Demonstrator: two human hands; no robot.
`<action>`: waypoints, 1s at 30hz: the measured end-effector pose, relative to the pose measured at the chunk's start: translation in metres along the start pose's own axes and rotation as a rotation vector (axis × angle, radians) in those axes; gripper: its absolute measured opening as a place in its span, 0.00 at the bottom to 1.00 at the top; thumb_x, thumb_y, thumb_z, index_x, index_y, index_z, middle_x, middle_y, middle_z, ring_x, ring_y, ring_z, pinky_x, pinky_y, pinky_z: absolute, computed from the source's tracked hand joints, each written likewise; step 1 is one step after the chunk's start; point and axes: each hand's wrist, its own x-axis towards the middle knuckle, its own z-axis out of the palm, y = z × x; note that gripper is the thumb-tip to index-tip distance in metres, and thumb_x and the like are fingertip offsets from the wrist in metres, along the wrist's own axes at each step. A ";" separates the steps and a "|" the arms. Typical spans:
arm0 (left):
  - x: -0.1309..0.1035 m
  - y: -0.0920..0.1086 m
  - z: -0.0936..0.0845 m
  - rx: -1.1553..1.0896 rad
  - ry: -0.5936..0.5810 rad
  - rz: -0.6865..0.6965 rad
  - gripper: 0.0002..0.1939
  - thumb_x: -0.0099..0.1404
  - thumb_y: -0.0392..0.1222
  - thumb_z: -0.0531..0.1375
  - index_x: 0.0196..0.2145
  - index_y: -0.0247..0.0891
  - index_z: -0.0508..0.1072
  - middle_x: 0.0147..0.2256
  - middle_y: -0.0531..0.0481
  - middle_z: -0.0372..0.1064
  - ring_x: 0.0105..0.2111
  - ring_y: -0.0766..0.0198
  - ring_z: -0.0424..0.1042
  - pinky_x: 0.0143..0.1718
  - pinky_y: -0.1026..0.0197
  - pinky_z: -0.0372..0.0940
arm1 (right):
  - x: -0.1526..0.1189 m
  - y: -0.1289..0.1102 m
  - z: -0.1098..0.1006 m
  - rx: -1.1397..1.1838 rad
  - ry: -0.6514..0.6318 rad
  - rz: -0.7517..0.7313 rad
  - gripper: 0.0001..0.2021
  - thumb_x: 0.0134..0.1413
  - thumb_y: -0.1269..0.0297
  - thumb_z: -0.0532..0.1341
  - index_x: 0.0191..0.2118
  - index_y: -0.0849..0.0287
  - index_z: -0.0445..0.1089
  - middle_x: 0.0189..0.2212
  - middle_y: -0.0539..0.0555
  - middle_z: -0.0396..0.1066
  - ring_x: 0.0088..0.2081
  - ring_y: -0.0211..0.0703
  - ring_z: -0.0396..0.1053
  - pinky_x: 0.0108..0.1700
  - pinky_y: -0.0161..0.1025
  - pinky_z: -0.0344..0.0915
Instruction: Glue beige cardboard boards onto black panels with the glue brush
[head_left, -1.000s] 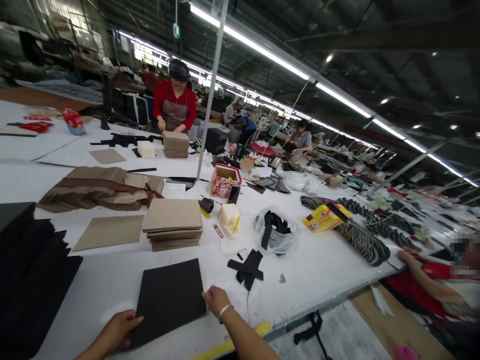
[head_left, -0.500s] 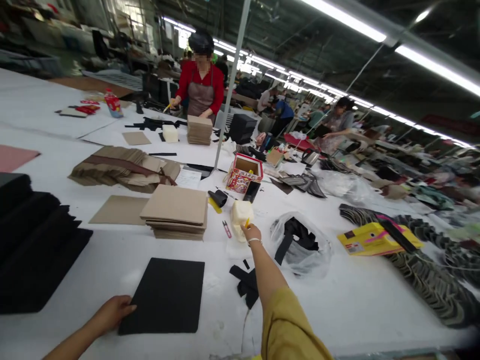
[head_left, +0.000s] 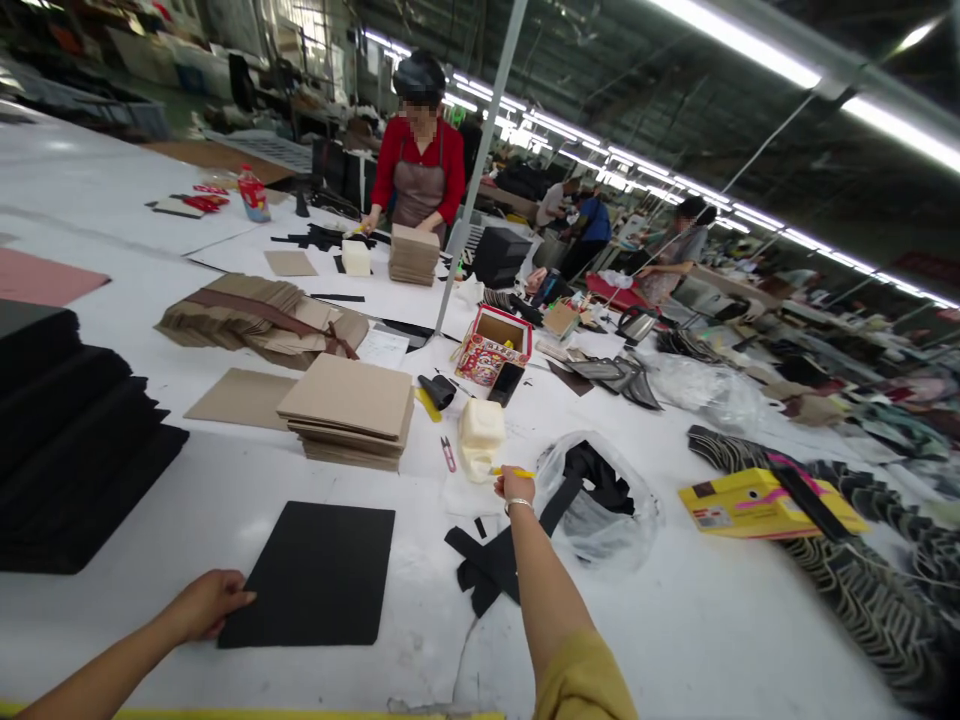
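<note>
A flat, smooth black square sheet (head_left: pixel 311 575) lies on the white table (head_left: pixel 690 630), its top bare, so work on it seems barely begun; the left hand (head_left: pixel 212 605) pinches its left edge, fingers curled. The right hand (head_left: pixel 515 487) closes around a thin yellow stick (head_left: pixel 525 474) beside a cream-coloured blocky container (head_left: pixel 482 425). Beyond stand a squared pile of beige boards (head_left: pixel 349 397) and a tall black layered stack (head_left: pixel 82 440), whether finished or waiting I cannot tell.
</note>
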 end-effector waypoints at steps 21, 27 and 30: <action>-0.014 0.140 -0.109 0.365 0.653 0.856 0.14 0.64 0.46 0.48 0.39 0.39 0.69 0.37 0.45 0.69 0.41 0.58 0.67 0.45 0.57 0.59 | -0.031 -0.010 0.008 0.344 -0.011 0.000 0.15 0.44 0.53 0.57 0.36 0.56 0.67 0.26 0.53 0.72 0.28 0.43 0.73 0.33 0.39 0.71; 0.037 0.209 -0.156 0.126 0.690 0.661 0.30 0.54 0.48 0.59 0.53 0.34 0.58 0.50 0.39 0.62 0.52 0.52 0.60 0.54 0.51 0.54 | -0.042 -0.014 -0.009 0.649 0.235 0.256 0.09 0.35 0.59 0.63 0.25 0.56 0.65 0.19 0.52 0.69 0.21 0.45 0.71 0.25 0.43 0.71; 0.051 0.212 -0.160 0.127 0.585 0.646 0.35 0.52 0.51 0.59 0.54 0.31 0.56 0.50 0.38 0.62 0.51 0.52 0.62 0.51 0.54 0.58 | -0.052 -0.049 -0.024 0.862 0.269 0.234 0.08 0.35 0.60 0.64 0.23 0.55 0.66 0.16 0.51 0.66 0.15 0.39 0.65 0.17 0.37 0.66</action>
